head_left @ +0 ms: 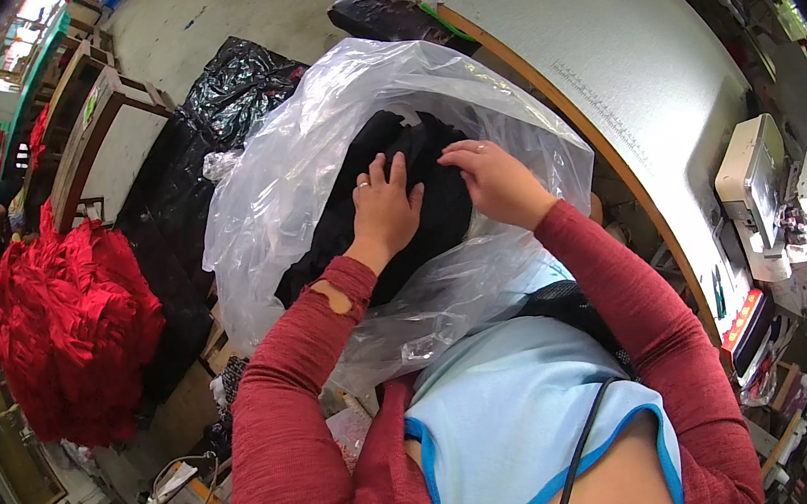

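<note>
Left grip (385,216), fingers spread, resting on black cloth (436,228); right grip (506,181), fingertips held together at the cloth's edge, whether pinching it one cannot tell from here. Around both grips the cloth sits inside a clear plastic bag (257,209), whose slack film could, I judge, snag beneath the fingers and tear if tugged along with the cloth. Beyond, the tabletop (609,35) lies rightward and red fabric (75,328) leftward.

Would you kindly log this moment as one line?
left hand: spread on black fabric | right hand: at fabric's right edge | fabric: in clear plastic bag
</note>
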Motion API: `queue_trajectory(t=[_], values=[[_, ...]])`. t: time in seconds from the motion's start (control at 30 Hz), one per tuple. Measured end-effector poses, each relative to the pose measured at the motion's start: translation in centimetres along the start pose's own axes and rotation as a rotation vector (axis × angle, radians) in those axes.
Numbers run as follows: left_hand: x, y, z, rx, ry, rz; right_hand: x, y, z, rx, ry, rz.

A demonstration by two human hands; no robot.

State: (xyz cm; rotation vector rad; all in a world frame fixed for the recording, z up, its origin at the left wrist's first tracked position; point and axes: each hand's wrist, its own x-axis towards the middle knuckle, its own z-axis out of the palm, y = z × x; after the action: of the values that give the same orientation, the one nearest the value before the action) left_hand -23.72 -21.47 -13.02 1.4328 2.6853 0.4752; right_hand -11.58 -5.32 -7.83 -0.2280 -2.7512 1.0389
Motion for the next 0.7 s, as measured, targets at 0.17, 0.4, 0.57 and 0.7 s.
queue_trajectory(t=[0.17,0.4,0.57,0.7], values=[[-0.8,0.5,0.2,0.016,0.016,0.044,0.7,0.0,2.9,-0.108,-0.055,-0.024],[0.4,-0.8,-0.1,-0.076,-0.029,0.048,-4.7,2.4,6.0,-0.063,-0.063,0.204],[2.6,-2.9,-0.9,-0.156,-0.187,0.006,-6.0,2.5,6.2,-0.121,-0.305,0.271],[4.1,-3.9,-2.0,-0.143,-0.263,0.043,-6.0,2.9,6.3,-0.154,-0.336,0.237]])
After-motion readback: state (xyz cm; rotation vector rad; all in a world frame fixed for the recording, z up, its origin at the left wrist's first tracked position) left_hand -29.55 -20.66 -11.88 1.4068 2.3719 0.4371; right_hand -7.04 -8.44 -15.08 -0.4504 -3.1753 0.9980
